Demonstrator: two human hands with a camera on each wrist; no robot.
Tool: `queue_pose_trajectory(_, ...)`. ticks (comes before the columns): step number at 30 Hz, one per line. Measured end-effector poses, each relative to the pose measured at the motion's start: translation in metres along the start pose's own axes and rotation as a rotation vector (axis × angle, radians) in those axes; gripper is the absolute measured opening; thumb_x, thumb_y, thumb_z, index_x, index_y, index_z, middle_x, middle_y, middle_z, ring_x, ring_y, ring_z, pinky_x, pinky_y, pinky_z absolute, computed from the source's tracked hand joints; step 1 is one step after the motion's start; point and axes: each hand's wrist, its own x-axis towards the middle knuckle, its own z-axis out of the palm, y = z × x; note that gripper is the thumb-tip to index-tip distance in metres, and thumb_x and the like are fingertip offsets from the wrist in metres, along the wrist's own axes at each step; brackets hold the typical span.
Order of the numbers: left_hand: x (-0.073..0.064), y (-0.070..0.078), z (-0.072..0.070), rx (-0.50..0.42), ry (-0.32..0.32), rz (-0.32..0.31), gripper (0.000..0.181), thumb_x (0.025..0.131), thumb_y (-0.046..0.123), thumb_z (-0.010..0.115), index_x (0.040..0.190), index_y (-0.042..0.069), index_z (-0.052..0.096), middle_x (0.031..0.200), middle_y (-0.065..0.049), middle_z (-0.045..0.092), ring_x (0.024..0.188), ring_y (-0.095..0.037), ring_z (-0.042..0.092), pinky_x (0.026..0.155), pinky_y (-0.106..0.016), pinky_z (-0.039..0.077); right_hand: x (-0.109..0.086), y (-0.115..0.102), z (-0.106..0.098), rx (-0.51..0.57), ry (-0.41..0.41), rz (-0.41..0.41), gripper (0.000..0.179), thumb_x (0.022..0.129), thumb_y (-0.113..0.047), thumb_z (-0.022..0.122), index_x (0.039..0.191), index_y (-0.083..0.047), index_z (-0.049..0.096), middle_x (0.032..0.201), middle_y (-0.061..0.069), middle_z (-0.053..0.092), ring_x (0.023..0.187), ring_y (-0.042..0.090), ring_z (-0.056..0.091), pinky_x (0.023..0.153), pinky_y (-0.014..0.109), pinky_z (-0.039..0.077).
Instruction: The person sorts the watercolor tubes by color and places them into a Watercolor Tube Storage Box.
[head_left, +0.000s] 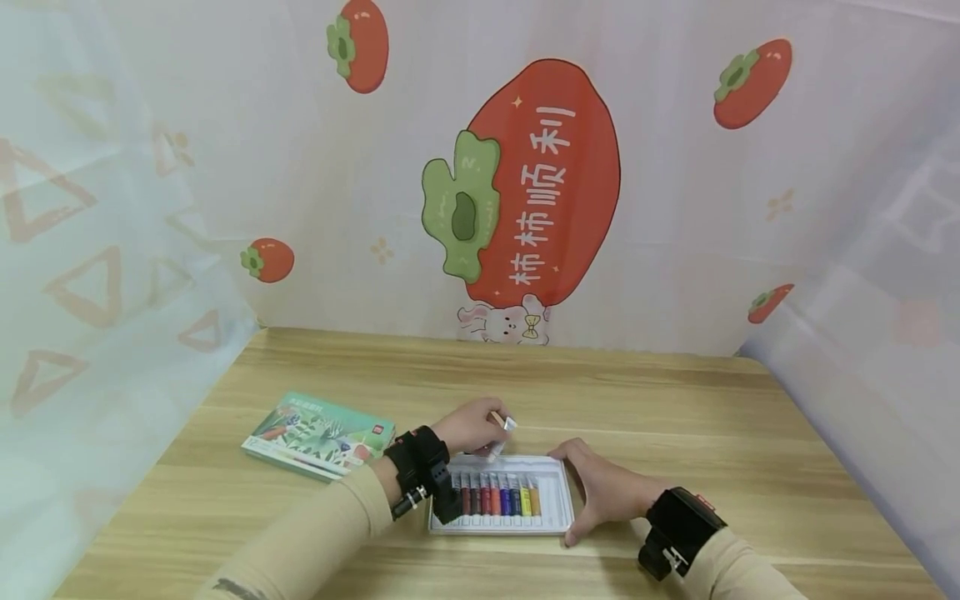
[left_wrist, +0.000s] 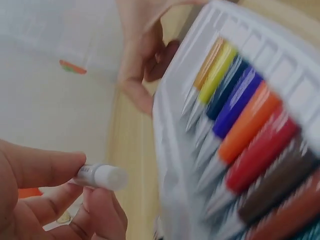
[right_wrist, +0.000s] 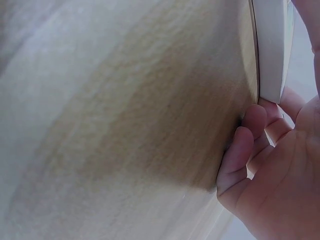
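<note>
My left hand (head_left: 474,425) is raised over the far edge of a white plastic tray (head_left: 557,493). Between its thumb and fingers it pinches a small white paint tube (left_wrist: 95,175), whose white cap points toward the tray in the left wrist view. Inside the tray lies a row of paint tubes (head_left: 495,497) in brown, red, orange, blue, yellow and ochre; the left wrist strap hides the row's left end. At the tray's right end, my right hand (head_left: 611,490) grips the short side, thumb at the near corner and forefinger at the far corner. Its other fingers (right_wrist: 237,150) curl beneath.
A green illustrated box (head_left: 322,433) lies flat to the left of the tray, close to my left forearm. Both stand on a wood-grain table (head_left: 675,392). Behind the table hangs a white curtain (head_left: 660,208) printed with persimmons, and pale curtains close off both sides.
</note>
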Motion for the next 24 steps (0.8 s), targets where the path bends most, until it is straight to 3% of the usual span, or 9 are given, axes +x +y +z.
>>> queue_pose_trajectory(6, -0.005, 0.002, 0.024, -0.038, 0.024, 0.029, 0.011, 0.094, -0.002, 0.065, 0.103, -0.003, 0.059, 0.083, -0.006, 0.059, 0.065, -0.013, 0.055, 0.06, -0.023, 0.051, 0.0, 0.002, 0.0, -0.008, -0.006, -0.011, 0.104, 0.066, -0.039, 0.097, 0.141, -0.001, 0.036, 0.136, 0.007, 0.04, 0.129, 0.026, 0.043, 0.117, 0.045, 0.033)
queue_pose_trajectory(11, -0.009, 0.006, 0.04, -0.043, 0.005, 0.04, 0.012, 0.092, -0.003, 0.068, 0.099, -0.001, 0.057, 0.085, -0.008, 0.06, 0.068, -0.016, 0.06, 0.063, -0.03, 0.058, -0.001, 0.003, -0.001, -0.008, 0.001, -0.036, 0.099, 0.066, -0.038, 0.097, 0.138, -0.003, 0.038, 0.134, 0.005, 0.04, 0.126, 0.024, 0.043, 0.116, 0.04, 0.035)
queue_pose_trajectory(17, -0.008, 0.006, 0.058, -0.105, -0.029, -0.004, 0.016, 0.09, -0.007, 0.067, 0.103, -0.001, 0.057, 0.087, -0.01, 0.059, 0.07, -0.019, 0.062, 0.067, -0.032, 0.061, -0.002, 0.002, -0.001, -0.001, 0.002, -0.056, 0.095, 0.067, -0.036, 0.097, 0.136, -0.005, 0.039, 0.132, 0.005, 0.04, 0.122, 0.021, 0.044, 0.113, 0.034, 0.036)
queue_pose_trajectory(24, -0.011, 0.005, 0.072, 0.058, -0.033, 0.022, 0.021, 0.09, -0.002, 0.071, 0.106, 0.002, 0.057, 0.085, -0.006, 0.057, 0.065, -0.015, 0.06, 0.057, -0.023, 0.051, -0.002, 0.005, 0.002, -0.011, 0.015, -0.066, 0.095, 0.066, -0.037, 0.097, 0.135, -0.005, 0.039, 0.131, 0.005, 0.04, 0.12, 0.021, 0.046, 0.11, 0.034, 0.039)
